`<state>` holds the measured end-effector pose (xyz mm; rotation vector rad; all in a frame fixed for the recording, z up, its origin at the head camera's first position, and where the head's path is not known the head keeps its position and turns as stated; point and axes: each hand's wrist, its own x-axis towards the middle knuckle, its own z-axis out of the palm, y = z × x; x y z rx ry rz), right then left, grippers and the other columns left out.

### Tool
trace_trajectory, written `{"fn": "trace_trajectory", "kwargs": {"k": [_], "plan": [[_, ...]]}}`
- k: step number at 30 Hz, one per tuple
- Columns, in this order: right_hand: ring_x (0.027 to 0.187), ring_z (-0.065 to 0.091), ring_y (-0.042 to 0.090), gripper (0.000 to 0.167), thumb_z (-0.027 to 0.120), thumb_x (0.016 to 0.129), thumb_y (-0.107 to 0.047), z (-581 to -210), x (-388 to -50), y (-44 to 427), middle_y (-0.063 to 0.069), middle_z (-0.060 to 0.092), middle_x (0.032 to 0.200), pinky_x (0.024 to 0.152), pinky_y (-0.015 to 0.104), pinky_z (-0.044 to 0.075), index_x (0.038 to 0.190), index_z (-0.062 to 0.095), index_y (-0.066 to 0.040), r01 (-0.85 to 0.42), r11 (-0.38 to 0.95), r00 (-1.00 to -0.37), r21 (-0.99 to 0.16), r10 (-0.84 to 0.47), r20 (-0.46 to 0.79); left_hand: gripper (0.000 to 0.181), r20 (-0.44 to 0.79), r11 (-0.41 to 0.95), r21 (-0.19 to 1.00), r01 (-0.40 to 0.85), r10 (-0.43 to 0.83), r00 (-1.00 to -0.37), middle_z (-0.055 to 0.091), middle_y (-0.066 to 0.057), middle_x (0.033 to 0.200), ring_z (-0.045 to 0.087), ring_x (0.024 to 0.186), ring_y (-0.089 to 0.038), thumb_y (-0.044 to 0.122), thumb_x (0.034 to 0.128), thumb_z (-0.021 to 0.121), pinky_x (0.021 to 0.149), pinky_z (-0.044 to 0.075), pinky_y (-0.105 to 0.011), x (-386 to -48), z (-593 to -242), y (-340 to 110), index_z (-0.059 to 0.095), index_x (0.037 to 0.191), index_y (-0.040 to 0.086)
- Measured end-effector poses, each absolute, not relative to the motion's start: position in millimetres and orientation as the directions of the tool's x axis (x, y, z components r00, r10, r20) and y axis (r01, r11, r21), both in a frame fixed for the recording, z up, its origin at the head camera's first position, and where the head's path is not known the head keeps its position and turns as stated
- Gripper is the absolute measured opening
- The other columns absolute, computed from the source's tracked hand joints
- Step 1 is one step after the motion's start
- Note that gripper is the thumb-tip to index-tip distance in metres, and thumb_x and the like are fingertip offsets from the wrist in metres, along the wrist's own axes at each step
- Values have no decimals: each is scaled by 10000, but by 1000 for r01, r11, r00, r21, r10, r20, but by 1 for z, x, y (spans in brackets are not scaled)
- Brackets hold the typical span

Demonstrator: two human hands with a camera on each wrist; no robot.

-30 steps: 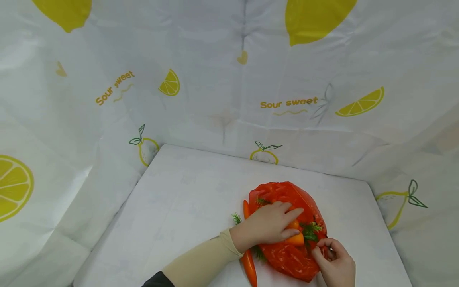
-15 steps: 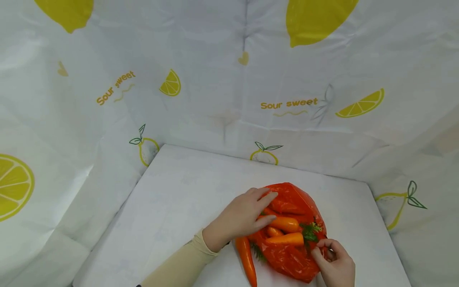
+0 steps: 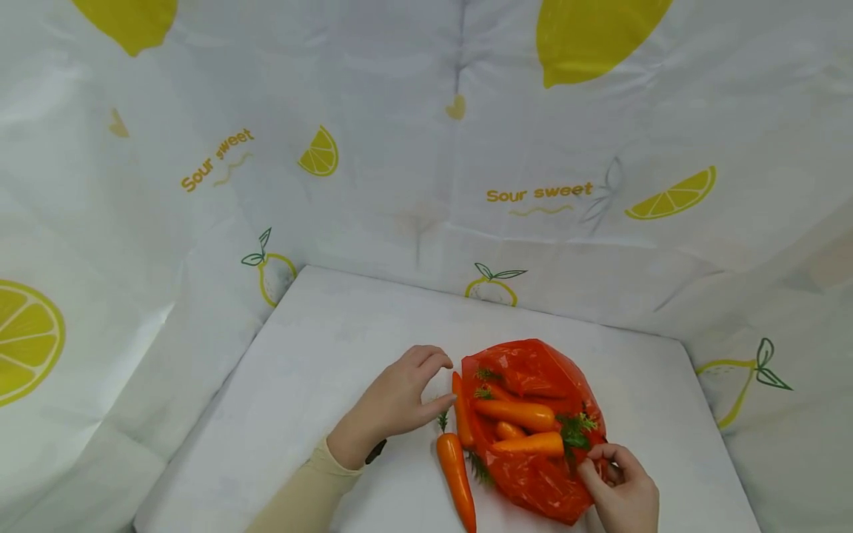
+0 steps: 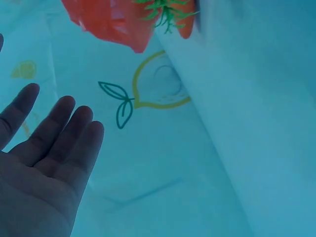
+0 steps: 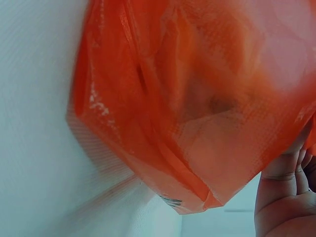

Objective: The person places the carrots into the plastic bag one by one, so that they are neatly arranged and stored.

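Observation:
A red plastic bag point(image 3: 536, 360) lies on the white table, its mouth spread and several orange carrots point(image 3: 516, 414) with green tops inside. My right hand point(image 3: 625, 485) pinches the bag's near right edge; in the right wrist view, the bag point(image 5: 197, 148) covers part of the fingers. Left of the bag, my left hand point(image 3: 398, 396) holds nothing and has its fingers apart, as the left wrist view of the hand point(image 4: 54, 158) also shows. Just beyond its fingertips are two carrots outside the bag: one nearer me point(image 3: 456, 474), and one against the bag's left side point(image 3: 461, 407).
The white tabletop point(image 3: 320, 348) stretches left and behind the bag. A white sheet point(image 3: 373, 192) printed with lemons and "Sour sweet" hangs along the back and sides of the table.
My left hand has drawn back leftward from over the bag to beside it, uncovering the carrots inside and the two outside. My right hand has stayed at the bag's edge.

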<state>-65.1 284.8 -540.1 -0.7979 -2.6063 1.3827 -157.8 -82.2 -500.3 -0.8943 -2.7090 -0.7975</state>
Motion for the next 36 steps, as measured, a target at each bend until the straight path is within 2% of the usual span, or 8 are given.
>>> {"fn": "trace_trajectory", "kwargs": {"k": [7,14,26,34,36], "plan": [[527,481,171,245,780,947,-103,-541,-63,285,24,670,813,479,303,428,1148,671,-17,403,451,-861,-796,482,-163,427,297,662,447,602,525,-798,631,-10,1423,618,1327,-190,436,1015,809,1074,608,-350,-145,-527,-78,695,1340,183],[533,499,176,227,777,955,-119,-542,-63,286,30,686,855,487,303,440,1138,684,-24,411,458,-856,-788,492,-160,472,252,710,447,544,484,-838,623,-8,1360,611,1257,-180,447,1017,793,1024,617,-340,-135,-548,-69,658,1401,207],[536,465,171,236,777,956,-112,-541,-63,286,24,651,762,491,298,413,1153,682,-21,393,485,-866,-781,480,-138,735,155,809,452,375,343,-927,617,-76,1317,578,1140,-216,574,968,794,922,589,-373,-125,-567,-54,571,1521,146],[518,451,151,215,772,943,-75,-537,-60,283,28,641,723,478,293,415,1135,690,-25,378,480,-867,-792,484,-121,791,99,848,439,295,281,-955,630,-123,1248,558,1075,-242,594,952,792,875,581,-380,-123,-574,-44,574,1520,89],[518,451,149,214,773,941,-75,-537,-60,283,27,639,718,478,291,414,1132,690,-26,378,480,-866,-792,485,-120,822,87,862,424,278,267,-960,629,-128,1209,546,1023,-240,625,940,790,831,562,-362,-122,-574,-42,570,1515,81]]}}
